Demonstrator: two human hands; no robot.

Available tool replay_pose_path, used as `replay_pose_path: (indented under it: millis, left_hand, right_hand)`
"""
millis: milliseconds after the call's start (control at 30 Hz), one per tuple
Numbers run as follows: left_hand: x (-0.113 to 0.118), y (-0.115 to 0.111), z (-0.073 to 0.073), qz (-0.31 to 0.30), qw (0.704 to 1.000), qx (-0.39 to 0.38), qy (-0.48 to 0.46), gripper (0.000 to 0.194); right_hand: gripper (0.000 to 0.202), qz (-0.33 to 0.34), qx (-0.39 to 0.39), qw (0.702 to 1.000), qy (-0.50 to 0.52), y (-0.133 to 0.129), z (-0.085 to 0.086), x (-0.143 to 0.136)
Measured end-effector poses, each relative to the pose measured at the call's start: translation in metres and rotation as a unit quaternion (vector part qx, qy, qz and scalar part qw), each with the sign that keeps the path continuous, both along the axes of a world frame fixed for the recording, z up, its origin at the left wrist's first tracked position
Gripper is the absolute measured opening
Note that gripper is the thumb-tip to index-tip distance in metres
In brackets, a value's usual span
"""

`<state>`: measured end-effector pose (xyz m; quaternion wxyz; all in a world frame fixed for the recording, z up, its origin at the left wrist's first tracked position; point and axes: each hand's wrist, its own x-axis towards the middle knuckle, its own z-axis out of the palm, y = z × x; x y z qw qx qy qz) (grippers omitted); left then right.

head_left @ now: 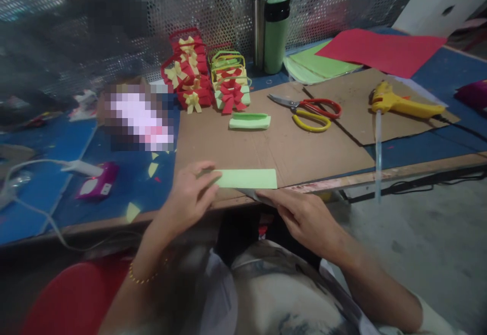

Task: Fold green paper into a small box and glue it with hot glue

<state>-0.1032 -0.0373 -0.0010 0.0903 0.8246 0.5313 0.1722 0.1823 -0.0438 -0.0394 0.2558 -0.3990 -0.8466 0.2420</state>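
A pale green strip (247, 178), of felt or paper, lies along the front edge of the cardboard sheet (213, 147). My left hand (193, 193) pinches the strip's left end between thumb and fingers. Just below the strip's lower edge, my right hand (300, 216) is closed on a thin, flat grey piece (251, 193); most of it is hidden, so its kind is unclear. Farther back on the cardboard rests a folded light green piece (249, 121). To its right are scissors (304, 109) with one red and one yellow handle.
Small red baskets (194, 81) and green baskets (231, 84) with bows stand at the back. Behind them are a green bottle (276, 36) and a steel flask (260, 21). A yellow glue gun (403, 103) lies right, its clear stick overhanging the edge. A purple plug adapter (101, 180) sits left.
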Motion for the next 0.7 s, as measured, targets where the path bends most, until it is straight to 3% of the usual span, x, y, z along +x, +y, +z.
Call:
replay_pose_path:
  millis: [167, 500, 567, 700]
  left_hand:
    - [-0.026, -0.022, -0.020, -0.013, 0.995, 0.049, 0.087, 0.055]
    - [0.009, -0.034, -0.029, -0.018, 0.989, 0.072, 0.131, 0.073]
    - [0.014, -0.032, -0.028, -0.011, 0.984, 0.112, 0.135, 0.070]
    - [0.016, -0.017, -0.024, 0.003, 0.980, 0.158, 0.124, 0.043]
  right_hand:
    - [0.038, 0.017, -0.001, 1.000, 0.012, -0.006, 0.000, 0.002]
    - [0.032, -0.018, -0.015, 1.000, 0.018, -0.010, -0.007, 0.011]
    - [0.027, -0.019, -0.006, 0.999, 0.038, -0.008, -0.009, 0.013]
    - [0.026, -0.032, 0.023, 0.996, 0.080, -0.005, -0.011, 0.012]
